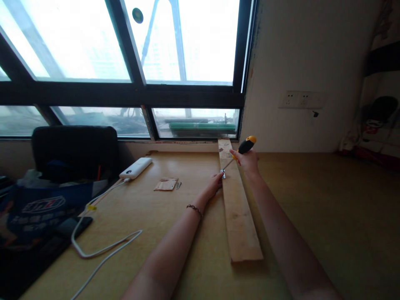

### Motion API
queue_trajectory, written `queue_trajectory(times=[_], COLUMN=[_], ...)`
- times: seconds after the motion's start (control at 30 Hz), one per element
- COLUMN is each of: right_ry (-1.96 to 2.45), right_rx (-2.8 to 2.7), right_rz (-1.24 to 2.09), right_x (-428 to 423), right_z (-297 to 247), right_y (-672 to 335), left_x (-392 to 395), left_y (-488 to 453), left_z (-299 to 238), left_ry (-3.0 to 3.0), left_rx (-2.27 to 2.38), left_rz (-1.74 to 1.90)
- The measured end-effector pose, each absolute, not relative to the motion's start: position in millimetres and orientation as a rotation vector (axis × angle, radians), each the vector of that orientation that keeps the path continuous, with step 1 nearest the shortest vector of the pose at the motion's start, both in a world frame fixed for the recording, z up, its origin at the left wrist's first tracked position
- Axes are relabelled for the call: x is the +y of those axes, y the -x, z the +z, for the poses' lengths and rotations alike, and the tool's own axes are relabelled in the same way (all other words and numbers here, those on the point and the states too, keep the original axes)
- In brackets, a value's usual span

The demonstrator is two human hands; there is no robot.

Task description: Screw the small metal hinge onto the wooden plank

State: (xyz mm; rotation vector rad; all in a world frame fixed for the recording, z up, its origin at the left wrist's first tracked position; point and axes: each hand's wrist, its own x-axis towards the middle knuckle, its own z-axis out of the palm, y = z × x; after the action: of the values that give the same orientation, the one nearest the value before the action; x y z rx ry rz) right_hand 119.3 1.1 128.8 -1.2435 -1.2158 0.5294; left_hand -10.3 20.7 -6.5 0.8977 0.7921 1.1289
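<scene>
While my right hand [249, 161] grips the screwdriver [246, 144], my left hand [215, 182] pinches the bracket [223, 174] at the board's [240, 212] left edge. Bracket placed, I judge fastening unfinished; screws [178, 186] lie loose.

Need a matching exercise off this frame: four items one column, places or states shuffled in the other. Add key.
Things
1. screwdriver
2. small metal plate
3. power bank
4. thin wood scrap

Places/states
A. white, cable at its near end
B. on table, between A's item and plank
C. in right hand's grip
D. on plank, at left hand's fingertips

Pairs: 1-C, 2-D, 3-A, 4-B
</scene>
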Motion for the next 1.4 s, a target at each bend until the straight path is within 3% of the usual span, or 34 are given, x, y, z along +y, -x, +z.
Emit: queue_trajectory(times=[0.3,0.57,0.93,1.4], right_ry=[1.094,1.339,1.400,1.395], right_rx=[-1.211,-1.200,-1.206,-1.281], right_rz=[0.929,0.461,0.332,0.397], right_x=[-16.9,-4.6,-10.8,-4.2], right_z=[145.3,134.0,143.5,136.3], right_y=[-119.9,-115.9,-128.7,-128.1], left_x=[21.5,20.1,23.7,22.1], left_y=[11.3,10.1,13.0,25.3], left_z=[-6.9,-4.4,-9.2,3.1], left_ry=[-0.917,-0.910,-0.917,-0.958], left_rx=[0.771,0.803,0.759,0.844], left_rz=[1.129,1.112,1.102,0.993])
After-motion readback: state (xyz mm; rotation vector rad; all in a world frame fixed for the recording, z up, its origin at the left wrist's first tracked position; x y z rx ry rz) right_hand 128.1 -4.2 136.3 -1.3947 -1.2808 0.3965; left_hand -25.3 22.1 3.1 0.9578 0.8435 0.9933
